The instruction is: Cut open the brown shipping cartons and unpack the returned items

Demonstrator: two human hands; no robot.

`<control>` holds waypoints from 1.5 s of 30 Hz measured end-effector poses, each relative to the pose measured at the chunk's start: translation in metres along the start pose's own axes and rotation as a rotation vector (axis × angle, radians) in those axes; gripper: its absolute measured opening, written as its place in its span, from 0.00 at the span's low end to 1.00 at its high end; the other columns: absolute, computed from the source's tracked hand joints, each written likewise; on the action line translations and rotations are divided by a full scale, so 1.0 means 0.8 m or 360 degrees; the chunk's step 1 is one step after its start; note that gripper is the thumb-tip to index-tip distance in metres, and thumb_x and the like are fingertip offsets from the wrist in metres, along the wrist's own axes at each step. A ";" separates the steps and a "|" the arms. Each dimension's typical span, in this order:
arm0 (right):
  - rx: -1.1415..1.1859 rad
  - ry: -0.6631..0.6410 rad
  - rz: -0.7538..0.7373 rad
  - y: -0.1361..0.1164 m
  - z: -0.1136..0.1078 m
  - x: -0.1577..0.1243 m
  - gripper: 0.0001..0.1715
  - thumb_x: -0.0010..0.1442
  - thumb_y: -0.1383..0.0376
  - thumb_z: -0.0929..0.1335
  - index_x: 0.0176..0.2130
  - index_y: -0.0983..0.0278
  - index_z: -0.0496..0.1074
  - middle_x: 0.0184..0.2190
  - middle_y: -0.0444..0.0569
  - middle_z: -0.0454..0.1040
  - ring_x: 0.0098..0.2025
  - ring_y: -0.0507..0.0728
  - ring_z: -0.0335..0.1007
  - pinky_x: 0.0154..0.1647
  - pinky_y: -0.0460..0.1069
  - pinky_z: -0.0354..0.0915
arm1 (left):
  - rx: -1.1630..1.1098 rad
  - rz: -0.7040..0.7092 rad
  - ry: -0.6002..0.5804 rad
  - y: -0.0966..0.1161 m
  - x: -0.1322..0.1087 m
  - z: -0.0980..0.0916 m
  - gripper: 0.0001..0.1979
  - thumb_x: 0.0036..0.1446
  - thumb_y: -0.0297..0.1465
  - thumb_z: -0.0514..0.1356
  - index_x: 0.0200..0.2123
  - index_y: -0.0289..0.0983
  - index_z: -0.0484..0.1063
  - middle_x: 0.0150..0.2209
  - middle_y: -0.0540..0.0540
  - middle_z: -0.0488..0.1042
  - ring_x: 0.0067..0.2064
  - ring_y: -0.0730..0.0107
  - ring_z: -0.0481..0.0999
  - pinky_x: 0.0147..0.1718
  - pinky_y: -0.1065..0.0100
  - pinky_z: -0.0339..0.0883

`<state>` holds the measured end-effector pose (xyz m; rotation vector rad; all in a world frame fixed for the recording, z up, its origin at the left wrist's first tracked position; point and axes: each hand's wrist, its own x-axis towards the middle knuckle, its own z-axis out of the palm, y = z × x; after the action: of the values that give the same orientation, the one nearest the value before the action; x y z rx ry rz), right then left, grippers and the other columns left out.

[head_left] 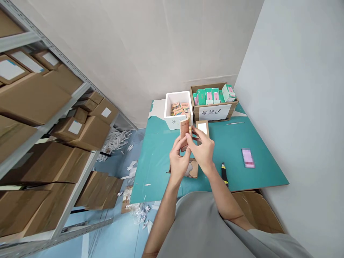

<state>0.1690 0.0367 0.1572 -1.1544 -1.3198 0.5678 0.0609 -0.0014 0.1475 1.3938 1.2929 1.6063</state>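
teal surface in a storeroom corner: the brown packet is held upright above it, long axis vertical, the left hand with its grip closed low on it, the right hand pinching its edge, before a white foam box.

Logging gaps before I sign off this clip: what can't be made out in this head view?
Small brown carton: head view, lower part covered by the left hand and right hand holding it; print too small.
Pink item on the table: blurred out.
Flat cardboard piece: mostly behind both wrists.
White foam box: contents too small to name.
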 end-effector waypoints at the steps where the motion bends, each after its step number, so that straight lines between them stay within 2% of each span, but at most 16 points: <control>1: 0.0058 0.0018 0.0043 0.003 -0.002 0.001 0.25 0.68 0.47 0.77 0.57 0.57 0.87 0.51 0.52 0.90 0.51 0.65 0.89 0.58 0.60 0.85 | 0.0000 -0.0014 -0.0022 -0.001 0.002 -0.004 0.27 0.68 0.52 0.71 0.62 0.42 0.85 0.70 0.36 0.77 0.71 0.45 0.77 0.68 0.53 0.75; 4: 0.0258 0.0061 0.0151 0.010 -0.014 0.006 0.23 0.70 0.47 0.76 0.53 0.59 0.88 0.46 0.51 0.90 0.47 0.63 0.90 0.55 0.57 0.85 | 0.0004 -0.0120 0.0047 -0.004 0.012 -0.017 0.27 0.68 0.51 0.72 0.61 0.41 0.85 0.69 0.36 0.78 0.73 0.45 0.75 0.70 0.52 0.72; 6: 0.0441 0.0035 0.0186 0.012 -0.022 0.009 0.23 0.71 0.47 0.75 0.53 0.60 0.87 0.46 0.52 0.90 0.49 0.63 0.90 0.54 0.56 0.85 | -0.0087 -0.0199 0.0075 -0.006 0.018 -0.022 0.26 0.69 0.52 0.70 0.60 0.40 0.86 0.68 0.36 0.79 0.72 0.46 0.76 0.70 0.52 0.72; 12: 0.0847 -0.0105 0.0338 0.016 -0.025 0.021 0.25 0.68 0.44 0.78 0.51 0.59 0.86 0.49 0.54 0.89 0.54 0.66 0.88 0.58 0.60 0.83 | -0.0518 -0.0373 0.0022 0.001 0.016 -0.018 0.23 0.69 0.53 0.70 0.53 0.41 0.88 0.59 0.40 0.86 0.63 0.50 0.83 0.65 0.54 0.76; 16: 0.0936 -0.0089 0.0443 0.027 -0.018 0.026 0.23 0.68 0.45 0.78 0.50 0.59 0.85 0.52 0.53 0.89 0.56 0.64 0.86 0.62 0.59 0.80 | -0.0444 -0.0313 0.0023 0.009 0.010 -0.011 0.20 0.68 0.51 0.72 0.52 0.43 0.89 0.60 0.42 0.85 0.66 0.50 0.82 0.68 0.53 0.74; 19: 0.1044 -0.0071 0.0576 0.039 -0.011 0.029 0.22 0.68 0.47 0.77 0.51 0.59 0.84 0.53 0.52 0.88 0.58 0.63 0.83 0.63 0.57 0.78 | -0.0333 -0.0243 0.0004 0.017 0.006 -0.004 0.23 0.68 0.53 0.70 0.52 0.42 0.90 0.62 0.39 0.84 0.69 0.46 0.79 0.70 0.50 0.72; 21: 0.1177 -0.0032 0.0745 0.048 -0.008 0.033 0.18 0.67 0.50 0.77 0.49 0.59 0.83 0.50 0.49 0.88 0.55 0.61 0.83 0.58 0.54 0.79 | -0.0247 -0.0227 -0.0027 0.022 0.002 0.000 0.25 0.67 0.54 0.71 0.53 0.42 0.90 0.64 0.38 0.83 0.71 0.44 0.77 0.72 0.48 0.71; 23: 0.1376 -0.0032 0.0961 0.056 -0.009 0.038 0.11 0.67 0.56 0.77 0.45 0.59 0.82 0.42 0.46 0.86 0.44 0.56 0.81 0.44 0.47 0.79 | -0.0175 -0.0237 -0.0053 0.026 0.000 0.004 0.25 0.66 0.54 0.72 0.53 0.42 0.90 0.64 0.38 0.83 0.73 0.44 0.76 0.74 0.47 0.68; 25: 0.1650 -0.0145 0.1178 0.060 -0.015 0.043 0.04 0.69 0.63 0.74 0.43 0.60 0.81 0.34 0.43 0.80 0.29 0.50 0.71 0.26 0.42 0.71 | -0.0152 -0.0262 -0.0039 0.027 0.000 0.004 0.24 0.66 0.53 0.73 0.54 0.42 0.90 0.64 0.38 0.83 0.74 0.44 0.75 0.75 0.47 0.66; 26: 0.1794 -0.0218 0.1266 0.061 -0.020 0.045 0.06 0.70 0.67 0.71 0.45 0.60 0.81 0.31 0.41 0.76 0.23 0.48 0.63 0.20 0.40 0.64 | -0.0158 -0.0279 -0.0016 0.025 0.001 0.002 0.24 0.66 0.53 0.73 0.54 0.42 0.90 0.64 0.38 0.83 0.74 0.44 0.75 0.76 0.47 0.65; 28: 0.2027 -0.0330 0.1382 0.061 -0.032 0.048 0.15 0.72 0.72 0.67 0.50 0.58 0.80 0.28 0.38 0.69 0.19 0.47 0.51 0.14 0.38 0.53 | -0.0212 -0.0348 0.0055 0.019 0.003 -0.007 0.24 0.65 0.52 0.73 0.55 0.42 0.90 0.64 0.38 0.84 0.74 0.44 0.75 0.76 0.47 0.64; 31: 0.2129 -0.0348 0.1470 0.063 -0.048 0.049 0.23 0.72 0.75 0.65 0.58 0.55 0.78 0.28 0.36 0.64 0.18 0.47 0.48 0.13 0.37 0.51 | -0.0373 -0.0546 0.0187 -0.001 0.003 -0.031 0.27 0.62 0.52 0.75 0.55 0.40 0.89 0.65 0.36 0.83 0.73 0.43 0.76 0.75 0.47 0.66; 34: 0.1986 -0.0392 0.1534 0.079 -0.059 0.039 0.23 0.71 0.74 0.66 0.59 0.56 0.78 0.28 0.36 0.63 0.19 0.47 0.46 0.13 0.37 0.50 | -0.0429 -0.0768 0.0332 -0.035 -0.012 -0.069 0.29 0.57 0.52 0.78 0.54 0.38 0.89 0.62 0.35 0.85 0.69 0.44 0.80 0.71 0.49 0.70; 37: 0.1728 -0.0396 0.1560 0.112 -0.065 0.003 0.18 0.66 0.69 0.72 0.54 0.58 0.81 0.28 0.37 0.64 0.19 0.47 0.45 0.13 0.38 0.49 | -0.0448 -0.1000 0.0474 -0.075 -0.045 -0.109 0.30 0.52 0.52 0.80 0.51 0.38 0.89 0.58 0.37 0.87 0.69 0.48 0.80 0.71 0.53 0.70; 42: 0.1300 -0.0228 0.1776 0.170 -0.058 -0.091 0.16 0.51 0.64 0.81 0.41 0.60 0.80 0.28 0.41 0.73 0.21 0.46 0.55 0.14 0.39 0.52 | -0.0474 -0.1274 0.0650 -0.117 -0.106 -0.147 0.27 0.51 0.49 0.80 0.49 0.40 0.90 0.59 0.39 0.87 0.72 0.48 0.77 0.71 0.54 0.70; 45: 0.1114 -0.0185 0.1829 0.189 -0.027 -0.105 0.20 0.53 0.56 0.84 0.42 0.58 0.80 0.32 0.45 0.80 0.24 0.50 0.67 0.15 0.41 0.60 | -0.0505 -0.1325 0.0713 -0.122 -0.117 -0.149 0.27 0.48 0.50 0.81 0.46 0.41 0.91 0.56 0.38 0.88 0.71 0.45 0.77 0.71 0.52 0.70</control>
<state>0.2113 0.0146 -0.0101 -1.1843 -0.3253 1.7743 -0.0453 -0.0874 0.0298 0.2159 1.4986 1.4453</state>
